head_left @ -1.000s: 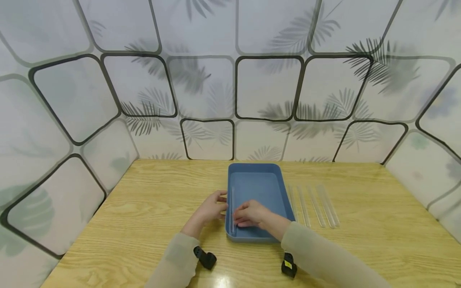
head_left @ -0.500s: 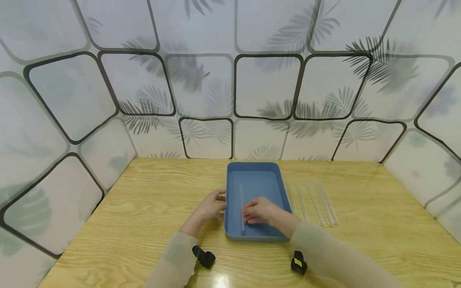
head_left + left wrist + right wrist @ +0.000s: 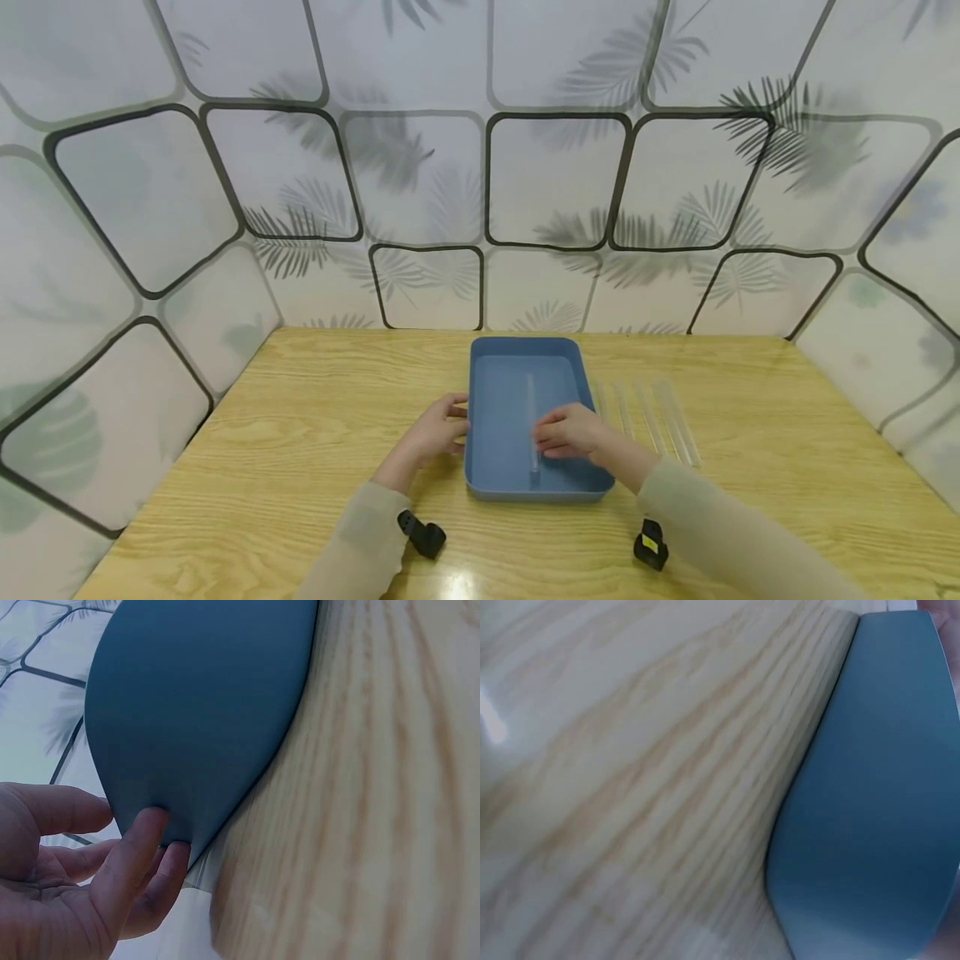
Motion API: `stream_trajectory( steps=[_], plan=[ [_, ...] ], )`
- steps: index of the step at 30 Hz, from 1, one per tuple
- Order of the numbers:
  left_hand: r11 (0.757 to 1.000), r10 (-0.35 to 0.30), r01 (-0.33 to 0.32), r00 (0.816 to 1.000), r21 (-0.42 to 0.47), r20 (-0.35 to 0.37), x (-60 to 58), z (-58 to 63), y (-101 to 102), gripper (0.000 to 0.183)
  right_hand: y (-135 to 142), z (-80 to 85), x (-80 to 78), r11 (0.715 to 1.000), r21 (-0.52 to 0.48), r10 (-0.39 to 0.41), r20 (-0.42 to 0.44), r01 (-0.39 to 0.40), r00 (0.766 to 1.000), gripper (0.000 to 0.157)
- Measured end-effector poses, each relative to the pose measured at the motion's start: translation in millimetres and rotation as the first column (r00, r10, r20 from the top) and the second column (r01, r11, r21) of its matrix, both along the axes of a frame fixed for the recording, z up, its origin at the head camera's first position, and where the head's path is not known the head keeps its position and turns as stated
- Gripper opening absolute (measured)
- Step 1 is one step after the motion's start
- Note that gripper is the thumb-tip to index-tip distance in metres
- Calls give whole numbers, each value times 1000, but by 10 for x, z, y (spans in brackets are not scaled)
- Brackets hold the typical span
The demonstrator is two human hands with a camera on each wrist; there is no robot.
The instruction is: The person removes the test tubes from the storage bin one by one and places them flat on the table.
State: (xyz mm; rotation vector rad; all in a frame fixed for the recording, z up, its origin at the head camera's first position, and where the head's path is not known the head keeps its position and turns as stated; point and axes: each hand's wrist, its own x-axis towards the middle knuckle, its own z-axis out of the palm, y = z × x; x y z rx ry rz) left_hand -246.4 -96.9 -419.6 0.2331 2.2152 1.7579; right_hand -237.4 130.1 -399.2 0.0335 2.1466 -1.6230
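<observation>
A blue rectangular tray (image 3: 491,417) lies on the wooden table in the head view. My right hand (image 3: 576,432) is over the tray and pinches a slender clear tube (image 3: 532,404) near its lower part; the tube runs lengthwise over the tray's middle. At the tray's left side, my left hand (image 3: 429,432) touches the outer wall with spread, relaxed fingers. The left wrist view shows its fingertips (image 3: 154,817) against the tray's outside. Mostly the tray's front wall (image 3: 866,780) fills the right wrist view, and the right hand's grip is hidden there.
Several more clear tubes (image 3: 651,421) lie side by side on the table (image 3: 330,400), just right of the tray. Behind the table stands a patterned wall panel (image 3: 555,183) with leaf prints, and similar panels flank both sides.
My right hand has carried the clear tube from along the tray's left wall rightward to its middle. My left hand stays at the tray's left side.
</observation>
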Motion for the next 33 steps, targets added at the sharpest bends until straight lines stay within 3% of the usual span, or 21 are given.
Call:
stream_trajectory(
  steps=[19,33],
  plan=[
    [1000,-7,7,1000,2,-6,37,55,24,46,252,83,-4,999,17,27,-3,-27,1000,29],
    [999,3,-3,1000,-42,-4,17,1,23,46,453,180,28,999,3,40,-26,-40,999,31]
  ],
)
